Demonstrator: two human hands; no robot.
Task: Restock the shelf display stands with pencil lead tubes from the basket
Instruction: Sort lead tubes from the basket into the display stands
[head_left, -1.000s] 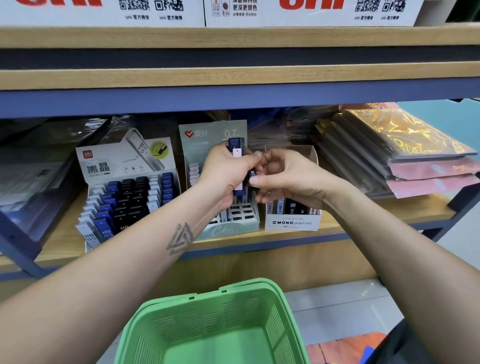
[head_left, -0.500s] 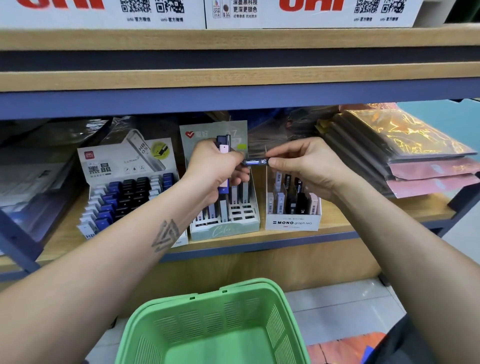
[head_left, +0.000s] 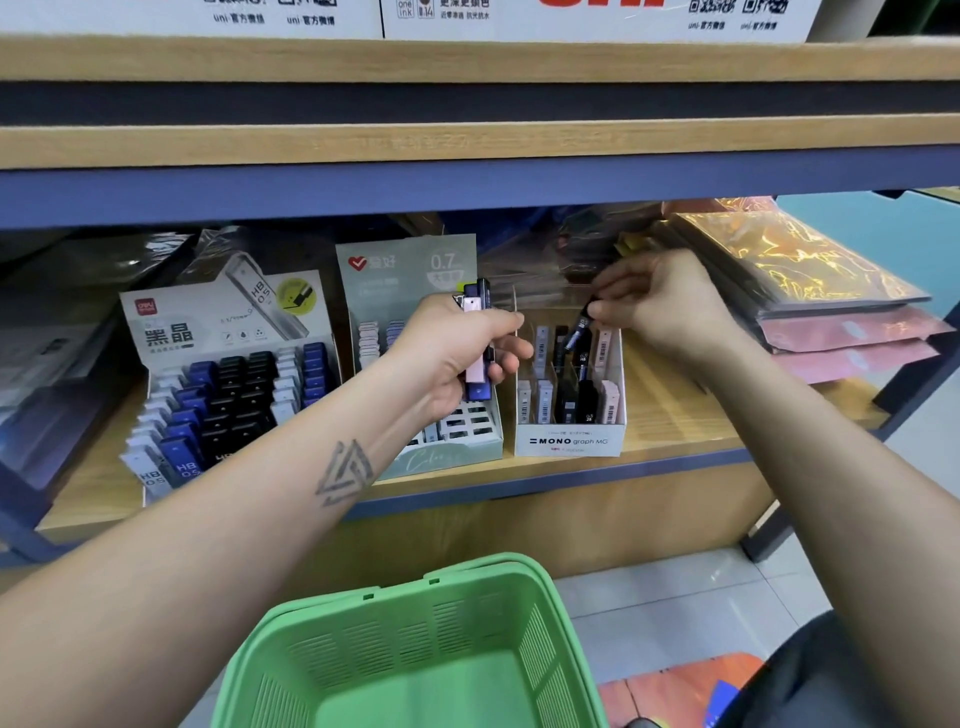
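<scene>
Right hand (head_left: 660, 306) pinches a tube (head_left: 577, 332) over the centre-right stand (head_left: 569, 441); left hand (head_left: 457, 358) grips several more tubes (head_left: 477, 358) to place.

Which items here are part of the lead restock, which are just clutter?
In the job:
- right hand pinching a dark tube over the MONO stand
- left hand holding a bunch of tubes
- teal 0.7 stand
- green basket

Lying about:
- HB 0.5 stand, already full
- foil packs
- uni boxes above
</scene>
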